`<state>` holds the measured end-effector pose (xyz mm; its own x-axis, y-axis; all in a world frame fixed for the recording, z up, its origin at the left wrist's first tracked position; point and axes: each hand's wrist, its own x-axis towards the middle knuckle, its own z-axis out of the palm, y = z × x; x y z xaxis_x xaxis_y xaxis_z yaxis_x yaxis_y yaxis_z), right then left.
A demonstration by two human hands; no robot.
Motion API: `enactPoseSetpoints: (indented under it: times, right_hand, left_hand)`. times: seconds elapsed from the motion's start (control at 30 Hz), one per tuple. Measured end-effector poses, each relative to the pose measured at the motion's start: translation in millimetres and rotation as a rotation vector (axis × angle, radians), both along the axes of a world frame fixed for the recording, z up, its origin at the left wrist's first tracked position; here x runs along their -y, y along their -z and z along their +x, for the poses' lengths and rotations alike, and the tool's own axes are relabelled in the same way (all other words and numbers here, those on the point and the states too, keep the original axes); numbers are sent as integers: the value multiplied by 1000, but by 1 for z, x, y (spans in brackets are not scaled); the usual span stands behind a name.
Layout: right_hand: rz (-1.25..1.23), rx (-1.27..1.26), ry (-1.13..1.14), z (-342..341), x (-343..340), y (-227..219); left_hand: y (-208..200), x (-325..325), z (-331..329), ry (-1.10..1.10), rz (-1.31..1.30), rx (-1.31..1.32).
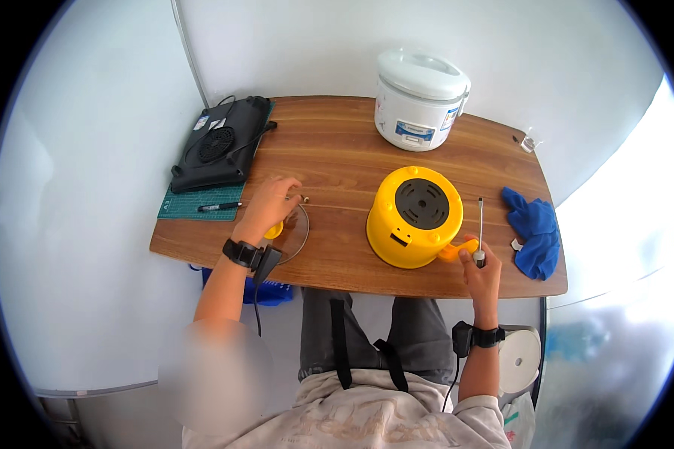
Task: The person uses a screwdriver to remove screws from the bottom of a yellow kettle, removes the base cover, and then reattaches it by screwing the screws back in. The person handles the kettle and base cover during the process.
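An electric cooking pot (380, 230), yellow with a black vented base, stands upside down in the middle of the table. My right hand (484, 269) is closed around a screwdriver (481, 224) beside the pot's handle (457, 250), its shaft pointing away from me. That hand's fingers reach the handle's end. My left hand (268, 206) is over a glass lid (298, 238) with a yellow knob (275, 230), which the hand partly covers. Its fingers look apart, with the tips near small pieces (305, 199) too tiny to name surely.
At the back stands a white rice cooker (419, 105). A black appliance (221, 142), vent side up, and a marker (219, 207) rest on a green cutting mat (174, 203) at left. A blue cloth (535, 232) lies right, behind it a small clear bag (529, 142).
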<state>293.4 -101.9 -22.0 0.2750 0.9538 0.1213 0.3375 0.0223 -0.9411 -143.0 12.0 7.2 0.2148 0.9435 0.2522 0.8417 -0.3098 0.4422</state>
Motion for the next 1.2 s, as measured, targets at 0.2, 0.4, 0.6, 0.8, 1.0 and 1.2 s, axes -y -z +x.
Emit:
enactPoseSetpoints:
  times: [0.2, 0.4, 0.6, 0.8, 1.0, 1.2]
  right_hand:
    - [-19, -8, 20, -4, 2, -1]
    - [-21, -28, 45, -11, 5, -3]
    - [-47, -86, 58, -23, 9, -8]
    - [10, 8, 16, -13, 5, 5]
    - [27, 41, -6, -14, 4, 3]
    - [58, 26, -25, -14, 6, -7]
  left_hand:
    - [8, -15, 4, 64, -41, -129]
    - [10, -25, 6, 57, -176, -109]
    - [33, -38, -1, 84, -152, -71]
    - [22, -32, 8, 71, -232, 18]
    - [-50, -9, 47, 266, -354, 363]
    - [-116, 11, 126, 471, -467, 247]
